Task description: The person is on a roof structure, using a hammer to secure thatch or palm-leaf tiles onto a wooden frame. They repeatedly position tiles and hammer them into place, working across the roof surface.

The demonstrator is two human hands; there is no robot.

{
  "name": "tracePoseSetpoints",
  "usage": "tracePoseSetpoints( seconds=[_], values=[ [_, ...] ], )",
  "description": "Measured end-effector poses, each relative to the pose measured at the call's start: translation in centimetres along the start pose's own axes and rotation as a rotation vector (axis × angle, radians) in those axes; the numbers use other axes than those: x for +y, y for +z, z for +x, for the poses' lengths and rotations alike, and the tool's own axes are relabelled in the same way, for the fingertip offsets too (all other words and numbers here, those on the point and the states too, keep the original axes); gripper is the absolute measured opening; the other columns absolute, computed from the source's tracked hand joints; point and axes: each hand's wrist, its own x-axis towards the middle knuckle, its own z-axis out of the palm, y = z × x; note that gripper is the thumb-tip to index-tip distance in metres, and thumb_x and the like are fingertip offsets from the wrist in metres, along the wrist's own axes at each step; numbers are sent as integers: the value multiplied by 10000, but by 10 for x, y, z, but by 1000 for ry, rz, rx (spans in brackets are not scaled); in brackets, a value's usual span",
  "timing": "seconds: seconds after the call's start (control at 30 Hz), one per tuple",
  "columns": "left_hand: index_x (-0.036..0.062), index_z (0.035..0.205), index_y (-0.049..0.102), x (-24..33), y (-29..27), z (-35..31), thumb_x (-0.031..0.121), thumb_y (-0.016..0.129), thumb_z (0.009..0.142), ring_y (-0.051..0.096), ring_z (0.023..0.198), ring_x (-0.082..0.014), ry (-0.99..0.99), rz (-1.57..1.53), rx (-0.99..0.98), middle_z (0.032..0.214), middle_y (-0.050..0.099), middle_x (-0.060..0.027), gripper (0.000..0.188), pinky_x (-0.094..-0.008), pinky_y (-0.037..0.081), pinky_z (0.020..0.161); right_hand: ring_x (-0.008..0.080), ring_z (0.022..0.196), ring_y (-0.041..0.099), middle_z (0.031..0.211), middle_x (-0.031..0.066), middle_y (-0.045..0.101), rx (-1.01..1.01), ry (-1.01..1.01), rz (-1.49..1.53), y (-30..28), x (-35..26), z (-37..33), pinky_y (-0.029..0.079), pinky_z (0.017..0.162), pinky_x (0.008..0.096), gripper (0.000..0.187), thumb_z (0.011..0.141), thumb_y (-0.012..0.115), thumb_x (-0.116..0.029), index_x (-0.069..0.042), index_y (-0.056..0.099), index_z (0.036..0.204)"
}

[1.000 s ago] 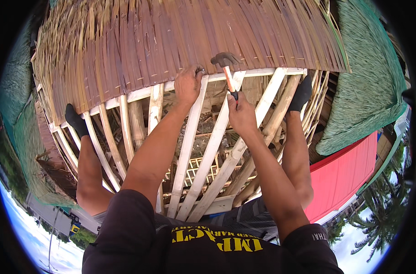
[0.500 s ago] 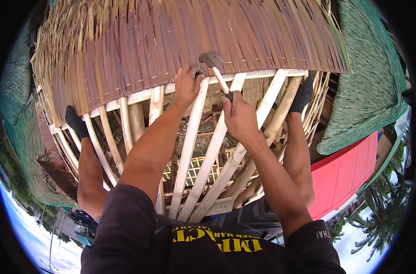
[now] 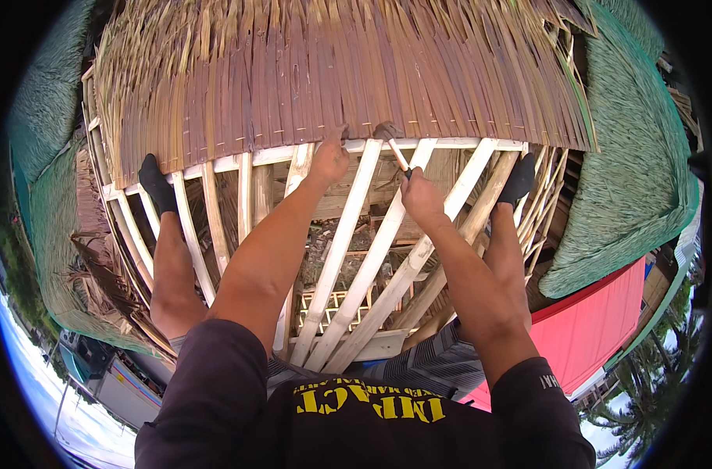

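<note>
One hammer has its dark head right at the lower edge of the brown thatch, near the middle of that edge; whether it touches the thatch cannot be told. Its pale handle slants down and right from there into the right hand, which is closed around the dark grip, below the thatch. To the left of the hammer, the left hand reaches up to the thatch's lower edge; its fingertips are blurred, so whether they pinch anything cannot be told. A pale batten runs along underneath that edge, and pale rafters slope away below it. Two feet in dark socks rest near the thatch's lower corners, the left sock and the right sock. Right of the thatch lies a green-netted roof, with a red roof sheet lower down.
</note>
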Motion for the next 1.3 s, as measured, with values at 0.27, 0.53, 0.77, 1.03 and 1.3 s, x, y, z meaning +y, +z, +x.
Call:
tracePoseSetpoints(
  seconds=[0.27,0.53,0.77,1.03,1.3],
  values=[
    [14,1211,651,37,-114,-194,162,559,936,690,1034,-412,-55,192,74,1097,706,-273,325,-491,545,913,458,938,704,998,307,708,40,-164,182,58,-33,-86,546,852,530,418,1012,520,-348,43,598,1137],
    [35,1049,725,30,-140,-390,229,574,960,736,884,-309,-10,170,151,910,761,-142,261,-420,562,814,152,500,517,640,31,532,-280,-240,461,127,-138,-269,461,471,346,325,1012,605,-357,-44,567,935],
    [3,1104,643,49,-182,-518,196,580,953,656,902,-458,82,-63,512,934,679,-264,253,-501,520,798,133,538,517,677,26,535,-293,-567,298,142,-230,-363,448,500,314,324,1021,589,-351,-43,545,933],
    [7,1119,686,-27,-251,-659,155,576,954,712,991,-355,-58,-391,958,1020,725,-207,247,-416,547,874,358,872,668,890,201,674,-290,-928,-157,215,-322,-423,504,795,462,463,1002,590,-435,22,603,1077],
    [34,1334,546,-155,-189,-773,38,601,872,586,1140,-453,-588,-21,1371,1260,580,-250,466,-495,498,952,347,674,691,836,229,689,-659,-838,-668,280,-376,-458,530,684,454,475,995,582,-429,43,598,1046]
  ],
)
